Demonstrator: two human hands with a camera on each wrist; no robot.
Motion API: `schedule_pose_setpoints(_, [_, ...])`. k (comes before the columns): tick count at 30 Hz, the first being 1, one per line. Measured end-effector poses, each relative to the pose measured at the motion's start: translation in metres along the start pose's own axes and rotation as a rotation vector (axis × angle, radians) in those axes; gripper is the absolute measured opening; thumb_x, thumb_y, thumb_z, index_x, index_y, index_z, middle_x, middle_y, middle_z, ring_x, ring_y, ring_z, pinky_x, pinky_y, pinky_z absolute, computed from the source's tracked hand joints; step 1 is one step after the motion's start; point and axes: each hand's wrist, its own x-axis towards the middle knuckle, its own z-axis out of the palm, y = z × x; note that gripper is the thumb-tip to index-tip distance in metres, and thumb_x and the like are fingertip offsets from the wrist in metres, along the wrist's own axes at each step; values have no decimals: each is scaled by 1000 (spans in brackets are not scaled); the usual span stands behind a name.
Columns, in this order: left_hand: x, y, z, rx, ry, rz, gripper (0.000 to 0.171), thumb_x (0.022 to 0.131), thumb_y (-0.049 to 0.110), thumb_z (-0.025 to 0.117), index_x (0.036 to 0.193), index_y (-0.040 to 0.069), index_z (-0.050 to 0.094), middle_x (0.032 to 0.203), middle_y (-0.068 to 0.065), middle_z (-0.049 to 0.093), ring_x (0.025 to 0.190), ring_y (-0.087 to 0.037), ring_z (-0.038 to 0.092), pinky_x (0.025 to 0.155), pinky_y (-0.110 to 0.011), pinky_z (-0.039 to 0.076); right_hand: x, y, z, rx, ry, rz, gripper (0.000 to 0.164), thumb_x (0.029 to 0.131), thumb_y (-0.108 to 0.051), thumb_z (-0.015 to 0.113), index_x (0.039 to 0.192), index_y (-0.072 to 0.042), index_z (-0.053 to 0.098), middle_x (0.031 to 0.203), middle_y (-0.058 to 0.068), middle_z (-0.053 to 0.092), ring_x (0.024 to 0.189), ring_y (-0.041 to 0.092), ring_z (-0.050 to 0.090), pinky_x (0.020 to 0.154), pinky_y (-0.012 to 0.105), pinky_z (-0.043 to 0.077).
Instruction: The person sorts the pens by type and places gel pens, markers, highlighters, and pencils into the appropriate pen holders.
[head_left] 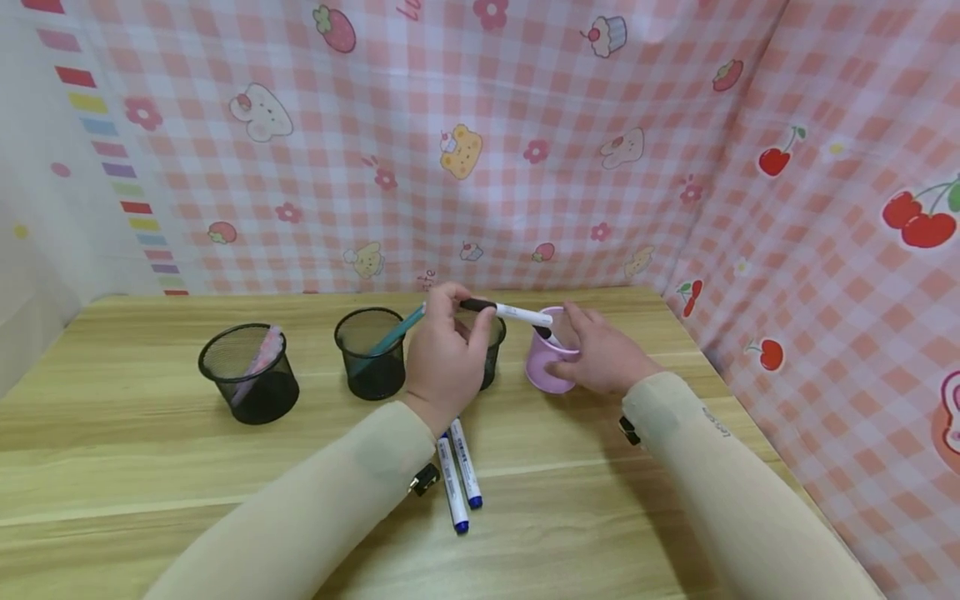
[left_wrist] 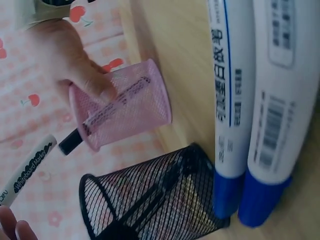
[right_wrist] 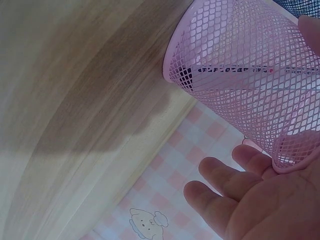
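Note:
My left hand (head_left: pixel 450 358) pinches a black-and-white whiteboard marker (head_left: pixel 525 315) by its black end, between thumb and fingers. Its white end reaches over the mouth of a pink mesh pen cup (head_left: pixel 547 373). At the right, my right hand (head_left: pixel 609 354) holds that cup near its rim, thumb on the near side and fingers on the far side. Another marker (left_wrist: pixel 71 142) leans inside the pink cup, its black end above the rim. Two blue-capped whiteboard markers (head_left: pixel 453 485) lie on the table below my left wrist.
Three black mesh cups stand in a row to the left: one with a pink item (head_left: pixel 258 404), one with a teal pen (head_left: pixel 375 379), and one (head_left: pixel 492 358) partly hidden by my left hand. Checked cloth (head_left: pixel 525 208) hangs behind and right of the wooden table (head_left: pixel 570 500).

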Motion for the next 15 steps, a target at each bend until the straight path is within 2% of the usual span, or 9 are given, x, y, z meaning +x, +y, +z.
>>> schedule_pose_setpoints(7, [-1,-3,13,53,-53,-8,27,106,25,65,125,9,54,101,-6,77,64,-15,62,54,-28,46,1,-1,0,5,6,-9,113,93,-52,76,170,-8,7,172,26,22,146,49,46,119,64,40])
schedule_pose_setpoints(12, [-2,-4,18,108,-69,2,23,106,25,65,123,10,59,83,-4,73,60,-14,60,51,-28,42,0,-2,-1,10,14,-15,112,92,-51,76,170,-5,9,170,28,24,145,50,47,119,65,40])
schedule_pose_setpoints(15, [-4,-4,20,126,-82,18,20,106,26,64,121,12,62,84,-4,75,59,-13,61,49,-27,42,-1,-2,-2,13,12,-9,112,92,-52,76,170,-5,10,170,28,24,145,50,47,118,65,40])
